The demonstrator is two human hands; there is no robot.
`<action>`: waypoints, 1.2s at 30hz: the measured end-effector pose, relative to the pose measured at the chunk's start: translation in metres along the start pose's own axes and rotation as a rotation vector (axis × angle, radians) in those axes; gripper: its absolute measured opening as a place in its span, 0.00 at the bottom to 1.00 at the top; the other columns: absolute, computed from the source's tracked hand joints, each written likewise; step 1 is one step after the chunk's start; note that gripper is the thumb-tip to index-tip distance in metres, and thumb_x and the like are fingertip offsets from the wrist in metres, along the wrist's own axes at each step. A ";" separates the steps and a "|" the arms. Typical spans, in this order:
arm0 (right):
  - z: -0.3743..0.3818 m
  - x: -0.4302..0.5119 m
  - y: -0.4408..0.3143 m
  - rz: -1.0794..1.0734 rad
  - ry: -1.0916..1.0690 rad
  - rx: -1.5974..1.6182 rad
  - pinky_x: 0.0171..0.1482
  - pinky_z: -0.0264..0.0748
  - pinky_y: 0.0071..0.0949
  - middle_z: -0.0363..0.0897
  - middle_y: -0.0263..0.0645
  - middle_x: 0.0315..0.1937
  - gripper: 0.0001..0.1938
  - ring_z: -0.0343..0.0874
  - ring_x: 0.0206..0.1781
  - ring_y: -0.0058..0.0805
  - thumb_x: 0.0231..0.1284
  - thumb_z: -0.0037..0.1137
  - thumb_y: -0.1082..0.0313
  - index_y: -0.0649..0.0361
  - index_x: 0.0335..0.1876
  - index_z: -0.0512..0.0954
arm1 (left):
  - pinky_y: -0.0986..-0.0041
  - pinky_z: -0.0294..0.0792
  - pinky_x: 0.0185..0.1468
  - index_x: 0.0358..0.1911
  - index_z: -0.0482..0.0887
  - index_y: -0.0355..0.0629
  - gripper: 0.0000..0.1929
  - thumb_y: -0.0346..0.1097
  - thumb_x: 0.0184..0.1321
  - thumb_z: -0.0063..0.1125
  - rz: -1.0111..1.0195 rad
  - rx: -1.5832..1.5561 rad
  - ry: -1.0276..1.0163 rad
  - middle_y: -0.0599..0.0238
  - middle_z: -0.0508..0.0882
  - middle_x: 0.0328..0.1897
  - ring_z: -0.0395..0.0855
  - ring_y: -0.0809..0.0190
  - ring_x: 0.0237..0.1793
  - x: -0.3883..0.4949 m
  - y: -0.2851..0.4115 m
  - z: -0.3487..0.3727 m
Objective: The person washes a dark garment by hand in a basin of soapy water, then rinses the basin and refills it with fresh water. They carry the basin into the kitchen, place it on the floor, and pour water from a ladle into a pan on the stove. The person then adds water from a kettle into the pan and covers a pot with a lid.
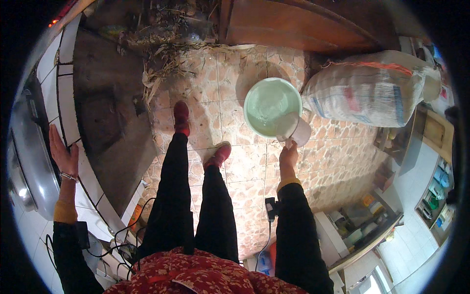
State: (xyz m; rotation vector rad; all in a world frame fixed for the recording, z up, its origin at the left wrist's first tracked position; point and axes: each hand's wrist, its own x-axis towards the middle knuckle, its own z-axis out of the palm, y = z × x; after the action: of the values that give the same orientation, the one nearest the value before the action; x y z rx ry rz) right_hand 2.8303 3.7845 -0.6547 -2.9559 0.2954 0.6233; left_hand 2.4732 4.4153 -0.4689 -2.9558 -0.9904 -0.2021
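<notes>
My right hand (288, 155) grips the handle of a pale plastic dipper (302, 132). The dipper is tilted over the near right rim of a light green basin (248, 117) that holds clear rippling liquid. Whether liquid is pouring out of the dipper is hard to tell. At the far left, my left hand (64, 152) lies on the white tiled edge (68, 97), its thumb apart from its fingers and nothing in it. A shiny metal pan or lid (35, 158) is just left of that hand.
A large woven sack (361, 92) stands right of the basin. Straw (158, 79) litters the tiled floor (242, 161) near a wooden cabinet (293, 27). Black cables (117, 235) hang beside my left arm. Shelves with kitchen goods (361, 220) line the right side.
</notes>
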 end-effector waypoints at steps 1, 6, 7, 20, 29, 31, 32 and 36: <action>-0.002 0.000 -0.004 0.072 -0.019 -0.014 0.47 0.73 0.55 0.82 0.56 0.42 0.24 0.80 0.48 0.59 0.60 0.55 0.67 0.48 0.63 0.66 | 0.59 0.50 0.74 0.73 0.54 0.44 0.46 0.30 0.45 0.60 0.000 0.023 0.012 0.53 0.61 0.75 0.57 0.47 0.74 0.000 0.001 0.000; -0.016 -0.007 -0.024 0.118 -0.035 -0.115 0.49 0.75 0.50 0.77 0.48 0.51 0.30 0.80 0.51 0.49 0.63 0.50 0.70 0.36 0.69 0.56 | 0.56 0.50 0.74 0.73 0.55 0.44 0.45 0.30 0.44 0.57 -0.045 0.030 0.032 0.54 0.62 0.75 0.58 0.47 0.74 -0.001 0.005 0.001; -0.020 -0.011 -0.027 0.143 -0.031 -0.131 0.49 0.75 0.51 0.76 0.48 0.53 0.31 0.79 0.52 0.49 0.63 0.50 0.71 0.35 0.69 0.56 | 0.56 0.50 0.74 0.73 0.56 0.44 0.45 0.30 0.44 0.57 -0.021 0.012 0.039 0.54 0.62 0.75 0.58 0.47 0.74 -0.001 0.005 0.001; -0.033 -0.010 -0.004 0.056 0.043 0.919 0.55 0.65 0.33 0.67 0.38 0.61 0.18 0.66 0.58 0.29 0.64 0.40 0.74 0.56 0.60 0.65 | 0.54 0.47 0.74 0.74 0.53 0.41 0.52 0.31 0.37 0.63 -0.132 -0.031 0.077 0.51 0.57 0.77 0.53 0.46 0.76 -0.015 0.020 0.008; -0.240 -0.128 -0.167 -0.171 -0.238 1.333 0.21 0.53 0.13 0.68 0.29 0.26 0.24 0.60 0.22 0.13 0.66 0.51 0.72 0.54 0.67 0.63 | 0.50 0.36 0.76 0.72 0.52 0.34 0.48 0.36 0.43 0.60 -0.371 -0.108 -0.203 0.50 0.51 0.78 0.43 0.48 0.79 -0.017 0.062 -0.015; -0.287 -0.154 -0.232 -0.374 -0.195 1.279 0.21 0.51 0.13 0.66 0.28 0.25 0.23 0.56 0.21 0.11 0.67 0.50 0.71 0.57 0.67 0.64 | 0.50 0.36 0.76 0.72 0.52 0.33 0.47 0.36 0.44 0.59 -0.385 -0.144 -0.223 0.50 0.50 0.79 0.42 0.48 0.79 -0.017 0.065 -0.017; -0.308 -0.166 -0.265 -0.485 -0.178 1.262 0.21 0.50 0.12 0.66 0.27 0.25 0.23 0.56 0.21 0.11 0.67 0.49 0.71 0.57 0.67 0.64 | 0.50 0.35 0.76 0.72 0.52 0.33 0.47 0.36 0.44 0.58 -0.391 -0.162 -0.256 0.50 0.50 0.79 0.42 0.48 0.79 -0.017 0.066 -0.017; -0.378 -0.198 -0.394 -0.900 -0.221 1.085 0.23 0.50 0.10 0.66 0.26 0.25 0.22 0.56 0.23 0.09 0.68 0.48 0.71 0.57 0.67 0.66 | 0.49 0.35 0.76 0.72 0.52 0.33 0.46 0.36 0.45 0.57 -0.386 -0.191 -0.230 0.49 0.48 0.79 0.40 0.48 0.79 -0.019 0.069 -0.012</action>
State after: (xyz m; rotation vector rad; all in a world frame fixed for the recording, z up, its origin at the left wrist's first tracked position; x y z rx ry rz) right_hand 2.8825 4.1478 -0.2045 -1.6754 -0.5322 0.4223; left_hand 2.4980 4.3476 -0.4578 -2.9693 -1.6574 0.0459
